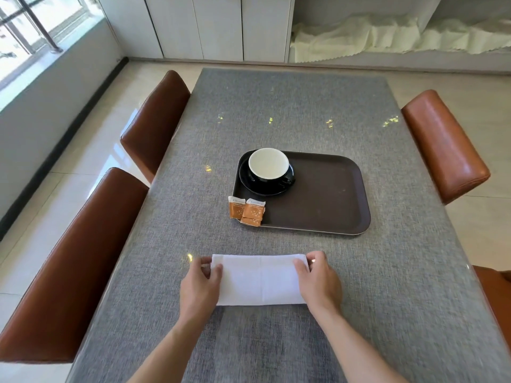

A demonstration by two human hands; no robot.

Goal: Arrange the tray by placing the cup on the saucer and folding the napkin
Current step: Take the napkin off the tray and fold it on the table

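Cup stage: complete, by the look of it. The cup (pixel 268 163) sits upright on the saucer (pixel 258 186), and both stand in the upper left corner of the tray (pixel 326 200), at the centre of the frame. The cup is black outside, white inside, and appears empty; its handle points toward the lower right.

Napkin stage: in progress. The napkin (pixel 261 280) lies on the grey surface (pixel 387 272) in the lower centre of the frame, below the tray and clear of it. It is white, already a wide rectangle, with a faint vertical crease down its middle. Edges look reasonably square; the lower edge is straight.

Your left hand (pixel 197 288) pinches the napkin's left end, thumb on top and fingers curled beside the edge. Your right hand (pixel 320 280) does the same at the right end. Each grip is pressed together on the cloth, not spread.

Remaining, in my judgement: at least one more fold, then the napkin still has to go onto the tray, whose right half is bare.

Noted: two orange packets (pixel 246 212) lie at the tray's lower left corner, overlapping its rim.
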